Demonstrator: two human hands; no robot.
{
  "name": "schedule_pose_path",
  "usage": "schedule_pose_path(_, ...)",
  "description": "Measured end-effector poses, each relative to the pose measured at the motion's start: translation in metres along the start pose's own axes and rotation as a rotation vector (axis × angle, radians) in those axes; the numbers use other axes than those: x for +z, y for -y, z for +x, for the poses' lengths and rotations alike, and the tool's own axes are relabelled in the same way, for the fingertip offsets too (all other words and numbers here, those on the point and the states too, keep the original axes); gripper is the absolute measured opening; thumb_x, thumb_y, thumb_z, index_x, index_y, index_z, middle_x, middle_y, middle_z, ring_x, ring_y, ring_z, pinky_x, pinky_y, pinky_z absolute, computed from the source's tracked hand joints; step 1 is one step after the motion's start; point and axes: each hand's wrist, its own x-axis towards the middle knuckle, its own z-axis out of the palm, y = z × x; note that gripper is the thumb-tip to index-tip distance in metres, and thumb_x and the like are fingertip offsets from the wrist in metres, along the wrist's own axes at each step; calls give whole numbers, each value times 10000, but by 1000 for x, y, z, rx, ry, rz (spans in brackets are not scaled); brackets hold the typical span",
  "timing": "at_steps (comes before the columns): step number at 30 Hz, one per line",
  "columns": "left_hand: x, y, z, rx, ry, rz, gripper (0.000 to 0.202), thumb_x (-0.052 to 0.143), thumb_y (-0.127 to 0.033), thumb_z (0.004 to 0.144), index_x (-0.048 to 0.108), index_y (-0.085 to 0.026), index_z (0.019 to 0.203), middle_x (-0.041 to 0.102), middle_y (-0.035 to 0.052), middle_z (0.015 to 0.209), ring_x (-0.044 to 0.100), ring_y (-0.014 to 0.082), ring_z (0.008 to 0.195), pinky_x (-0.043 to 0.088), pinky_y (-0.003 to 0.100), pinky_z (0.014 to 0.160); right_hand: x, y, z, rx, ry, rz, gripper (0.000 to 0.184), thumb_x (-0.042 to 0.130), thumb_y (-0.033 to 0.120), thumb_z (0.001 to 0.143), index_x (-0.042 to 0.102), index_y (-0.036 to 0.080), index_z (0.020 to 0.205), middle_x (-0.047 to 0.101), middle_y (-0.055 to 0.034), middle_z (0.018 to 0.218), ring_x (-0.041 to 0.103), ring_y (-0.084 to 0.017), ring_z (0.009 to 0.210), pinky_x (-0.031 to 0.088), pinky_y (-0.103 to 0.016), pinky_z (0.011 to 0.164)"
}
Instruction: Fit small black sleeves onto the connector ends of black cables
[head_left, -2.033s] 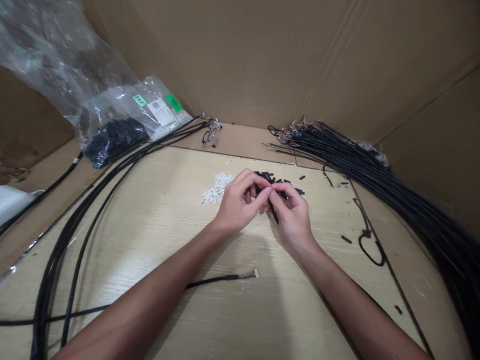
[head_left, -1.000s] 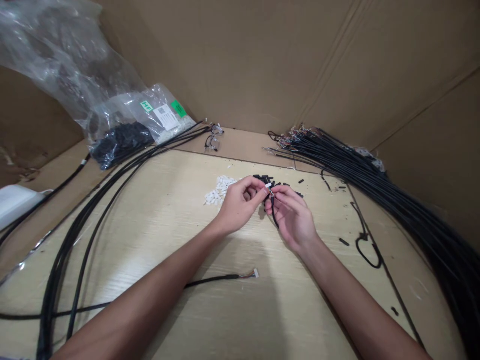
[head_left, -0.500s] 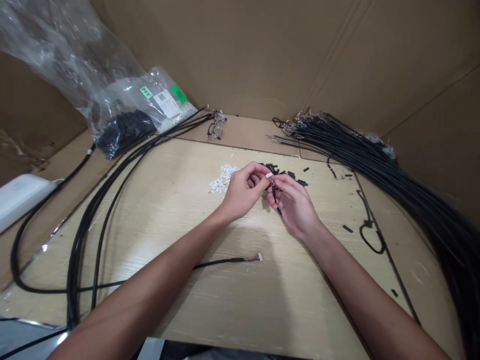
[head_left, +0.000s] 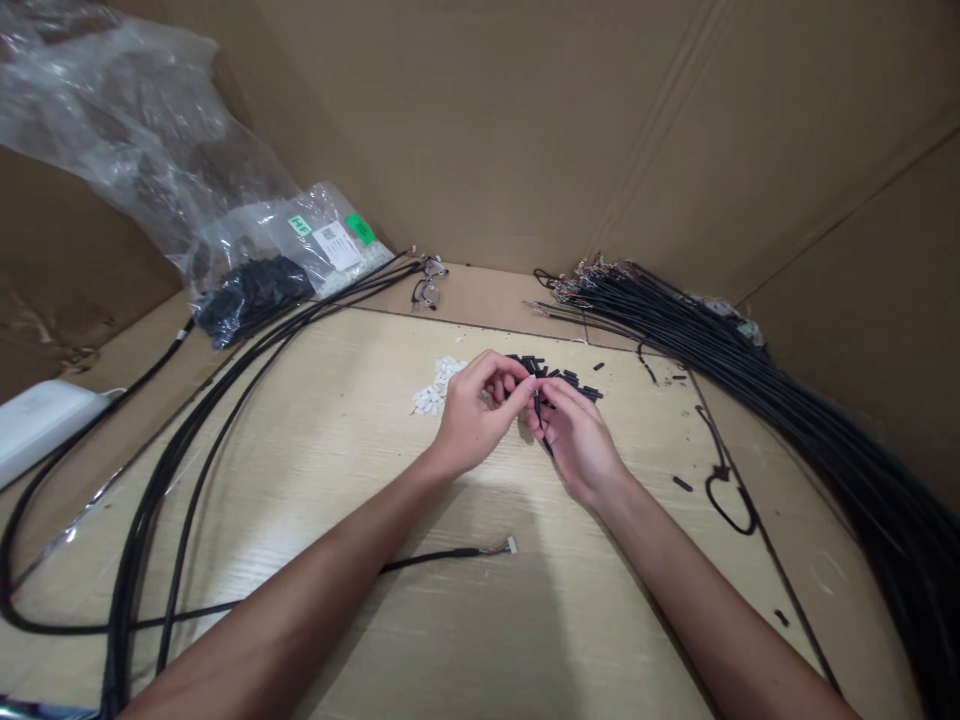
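My left hand [head_left: 480, 405] pinches the white connector at the end of a black cable [head_left: 538, 408], over the middle of the table. Closed around the same cable just below the connector is my right hand [head_left: 576, 430]. Fingers hide most of the connector and its wires. Beyond the hands lie a pile of white connector housings [head_left: 431, 388] and a pile of short black tubes [head_left: 566, 378]. Nearer me, a second cable end with a white plug [head_left: 512, 545] and coloured wires rests on the table, its cable passing under my left forearm.
A thick bundle of black cables [head_left: 720, 340] runs down the right side. Looped cables [head_left: 187, 420] lie left, near clear plastic bags [head_left: 255, 290] and a white box [head_left: 49, 425]. Glasses [head_left: 425, 292] sit at the back, before cardboard walls [head_left: 465, 130]. A looped cable tie [head_left: 727, 490] lies right.
The camera view has tilted, so everything sits slightly lower in the picture. Both hands still hold the cable end; the left fingers now cover more of the white connector.
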Motion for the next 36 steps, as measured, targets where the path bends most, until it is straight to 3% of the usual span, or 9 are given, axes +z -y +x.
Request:
schedule_pose_path(5,-2,1,-3,285,57,127,85,741,-251,1064,749,-217,987,778,60,967,685,187,880,552,334,795,1,0,2,2,9,1,412,1025,488,702,762,217,867,604,31,678,506,-135,616,381,-256,524)
schedule_pose_path(10,-1,4,-5,342,75,198,72,674,-204,1090,734,-212,1051,766,47,918,677,178,827,563,336,807,-2,0,4,20,20,-11,404,1019,474,701,752,204,839,576,40,667,433,-110,581,333,-253,528)
schedule_pose_path(14,-2,4,-5,361,137,198,162,662,-190,1077,774,-203,1193,785,80,1008,716,201,912,583,348,833,-4,0,4,9,2,-9,379,1007,462,718,768,200,850,583,35,681,427,-109,580,331,-265,532)
schedule_pose_path(17,-2,2,-5,287,127,195,77,714,-242,1053,785,-218,1071,786,67,963,703,201,873,571,352,814,-4,-1,4,-10,-9,-10,379,1012,457,724,762,207,861,578,40,666,440,-114,580,331,-267,531)
schedule_pose_path(20,-2,1,-3,128,93,151,67,733,-242,1023,777,-220,978,763,28,862,670,168,773,553,328,787,-4,-2,4,-24,-17,1,407,1028,472,730,749,216,880,560,54,632,463,-114,576,356,-259,539)
schedule_pose_path(23,-1,2,-1,-72,96,34,61,753,-265,986,774,-213,962,769,16,844,667,147,734,547,297,750,-3,-4,3,-79,-47,8,415,1037,467,740,736,235,907,597,53,673,499,-112,581,387,-254,542)
schedule_pose_path(26,-1,5,1,-189,100,-63,85,768,-282,954,778,-205,989,764,19,846,684,146,757,552,278,744,-2,-8,2,-141,-63,-1,381,1025,459,767,740,246,904,637,40,735,536,-115,595,421,-261,538)
schedule_pose_path(36,-2,-1,0,-168,91,-88,178,728,-255,956,803,-198,1107,719,9,822,646,136,731,545,267,719,4,-11,-1,-180,-134,-35,378,1055,461,713,802,215,847,702,-2,680,627,-151,597,516,-289,546)
